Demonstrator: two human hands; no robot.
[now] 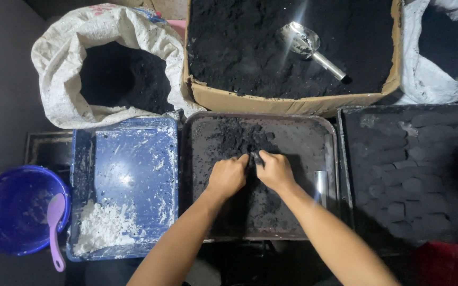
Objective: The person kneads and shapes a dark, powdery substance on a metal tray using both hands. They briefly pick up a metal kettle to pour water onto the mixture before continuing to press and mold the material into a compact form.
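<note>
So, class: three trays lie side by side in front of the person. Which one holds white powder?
The blue tray on the left: a white powder heap sits in its near corner. The middle tray, under both hands, and the right tray hold only black material.

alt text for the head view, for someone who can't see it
Two bare hands, left hand and right hand, press together into black powder on a dark tray. A blue tray with white powder lies left, a metal scoop above.

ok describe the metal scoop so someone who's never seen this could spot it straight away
Start at the big cardboard box of black powder along the top, just above the dark tray where both hands work. The scoop lies on the powder toward the box's right side, handle pointing lower right. It is the only shiny silver thing there; the other scooping tool nearby is a lilac plastic spoon.
</note>
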